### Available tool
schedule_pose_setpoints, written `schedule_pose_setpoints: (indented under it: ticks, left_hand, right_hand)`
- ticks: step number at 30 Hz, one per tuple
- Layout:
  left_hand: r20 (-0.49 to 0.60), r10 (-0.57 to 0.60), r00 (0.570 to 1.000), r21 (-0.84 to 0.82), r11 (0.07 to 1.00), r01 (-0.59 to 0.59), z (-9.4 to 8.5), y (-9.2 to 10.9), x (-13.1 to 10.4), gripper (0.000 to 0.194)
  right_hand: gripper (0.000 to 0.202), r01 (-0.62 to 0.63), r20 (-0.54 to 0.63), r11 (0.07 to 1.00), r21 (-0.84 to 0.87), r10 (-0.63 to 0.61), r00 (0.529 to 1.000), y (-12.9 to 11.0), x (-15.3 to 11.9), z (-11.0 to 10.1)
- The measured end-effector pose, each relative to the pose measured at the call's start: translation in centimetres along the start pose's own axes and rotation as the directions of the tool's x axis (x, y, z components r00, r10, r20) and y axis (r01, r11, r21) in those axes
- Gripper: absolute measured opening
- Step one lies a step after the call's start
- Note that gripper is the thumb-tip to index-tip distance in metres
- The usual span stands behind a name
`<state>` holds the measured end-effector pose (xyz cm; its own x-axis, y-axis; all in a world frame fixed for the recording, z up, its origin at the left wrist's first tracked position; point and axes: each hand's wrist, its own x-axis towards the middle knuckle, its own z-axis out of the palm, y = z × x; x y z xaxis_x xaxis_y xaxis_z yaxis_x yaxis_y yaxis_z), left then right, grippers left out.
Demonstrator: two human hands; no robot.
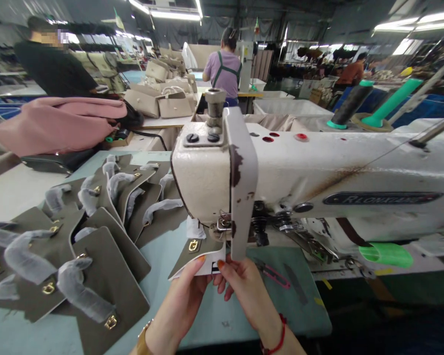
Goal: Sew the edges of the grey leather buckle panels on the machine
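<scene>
A grey-brown bag panel [206,248] with a white underside lies beneath the head of a white sewing machine [203,172]. Its near edge is curled up, and a gold buckle fitting [194,245] sits on its top face. My left hand [187,291] grips that edge, thumb on the white side. Close beside it, my right hand [246,288] pinches the same panel, its thumb next to a small black-edged mark or slot [215,267]. Whether that is a separate piece I cannot tell. The needle area is partly hidden behind the machine's guard.
Several similar panels [113,266] with plastic-wrapped handles overlap on the left of the pale green table [163,301]. Pink-handled snips [277,276] lie right of my hands. Thread cones [351,106] stand behind the machine. Co-workers [225,66], beige bags [175,101] and pink material [55,123] are farther back.
</scene>
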<state>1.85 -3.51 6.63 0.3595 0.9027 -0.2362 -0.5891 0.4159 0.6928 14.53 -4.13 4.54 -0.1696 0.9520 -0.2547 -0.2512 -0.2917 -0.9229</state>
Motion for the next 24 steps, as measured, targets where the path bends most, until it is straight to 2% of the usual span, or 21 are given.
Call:
schedule_pose_setpoints:
  ticks: [6,10,14,16,18,20,22,24]
  left_hand:
    - [-0.066,-0.009,0.998,-0.048,0.999,0.006,1.3,0.9,0.3,0.026]
    - [0.013,-0.041,0.999,0.053,0.998,0.04,0.8,0.9,-0.1,0.037]
    - [0.151,-0.002,0.989,0.183,0.983,-0.026,-0.5,0.6,-0.7,0.036]
    - [0.171,0.012,0.985,0.159,0.986,-0.039,-0.8,0.5,-0.8,0.04]
    - [0.083,-0.006,0.997,0.086,0.996,-0.002,-1.0,0.4,-0.7,0.042]
    - [-0.072,-0.037,0.997,0.041,0.998,0.04,-1.2,0.2,-0.6,0.038]
    - [-0.211,-0.049,0.976,0.065,0.996,0.064,-1.6,-0.1,-0.5,0.033]
    - [-0.312,-0.038,0.949,0.16,0.983,0.092,-2.2,-0.3,-0.6,0.034]
  right_hand:
    - [0.038,0.036,-0.029,0.999,0.02,-0.036,0.999,-0.8,1.0,0.8]
    - [0.045,0.053,-0.013,0.999,0.003,-0.053,0.999,-0.4,1.0,0.9]
    - [0.047,0.045,-0.032,0.998,-0.054,-0.046,0.998,0.1,0.7,0.7]
    - [0.047,0.038,-0.031,0.996,-0.078,-0.041,0.999,0.1,0.5,0.5]
    - [0.046,0.033,-0.019,0.995,-0.095,-0.034,0.999,-0.2,0.4,0.3]
    - [0.044,0.024,0.003,0.992,-0.12,-0.024,1.0,-0.6,0.0,0.2]
    - [0.041,0.012,0.03,0.988,-0.151,-0.008,1.0,-1.0,-0.5,0.1]
    - [0.036,-0.003,0.04,0.986,-0.168,0.01,0.999,-1.5,-1.0,0.0]
